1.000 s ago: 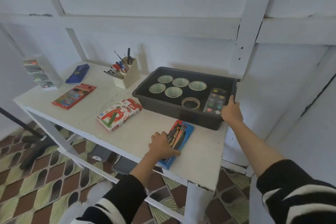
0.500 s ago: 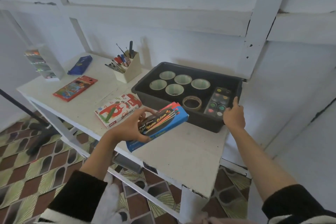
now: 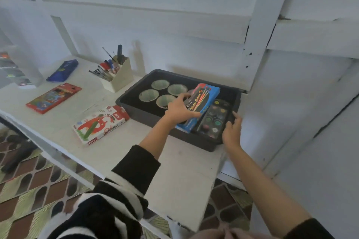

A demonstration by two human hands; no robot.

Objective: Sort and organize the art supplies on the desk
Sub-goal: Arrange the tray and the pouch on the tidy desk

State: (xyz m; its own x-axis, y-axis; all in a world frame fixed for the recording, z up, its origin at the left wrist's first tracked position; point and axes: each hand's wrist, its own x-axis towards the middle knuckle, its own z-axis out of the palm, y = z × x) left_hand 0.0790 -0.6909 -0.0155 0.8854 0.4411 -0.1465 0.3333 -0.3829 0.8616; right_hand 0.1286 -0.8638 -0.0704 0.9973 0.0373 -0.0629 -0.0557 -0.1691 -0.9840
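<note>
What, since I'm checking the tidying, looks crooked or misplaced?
The blue box gripped by the left hand slants over the front rim of the tray, beside the paint palette. The pastel box lies crooked on the desk.

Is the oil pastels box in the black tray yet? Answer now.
No, the oil pastels box lies on the white desk, left of the black tray.

I count four pale cups [image 3: 148,95] showing in one black tray [image 3: 143,117], one paint palette [image 3: 215,120], three flat colour boxes [image 3: 101,123], one blue pouch [image 3: 62,71] and one pen holder [image 3: 120,79].
</note>
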